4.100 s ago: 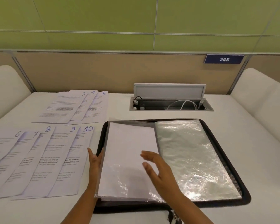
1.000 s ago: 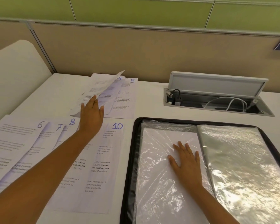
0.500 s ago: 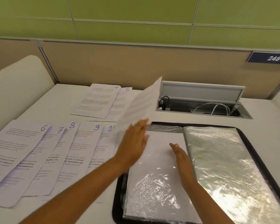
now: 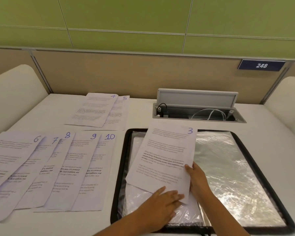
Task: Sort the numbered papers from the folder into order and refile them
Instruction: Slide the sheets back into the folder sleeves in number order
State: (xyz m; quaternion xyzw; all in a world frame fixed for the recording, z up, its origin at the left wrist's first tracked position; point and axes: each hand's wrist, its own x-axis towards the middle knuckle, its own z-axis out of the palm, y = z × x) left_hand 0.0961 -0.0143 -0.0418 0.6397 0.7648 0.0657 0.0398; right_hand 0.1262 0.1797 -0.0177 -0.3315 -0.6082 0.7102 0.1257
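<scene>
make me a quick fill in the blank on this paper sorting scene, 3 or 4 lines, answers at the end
1. The sheet held over the open folder is numbered ____.
2. At the back of the desk, sheet 4 overlaps sheet ____.
3. The fanned row nearest the person runs from 6 up to ____.
4. The blue plate on the partition reads ____.

Answers: 3; 5; 10; 248

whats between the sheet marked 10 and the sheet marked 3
In the head view, a bare strip of white table and then the black zip edge of the folder lie between sheet 10 and sheet 3.
</scene>
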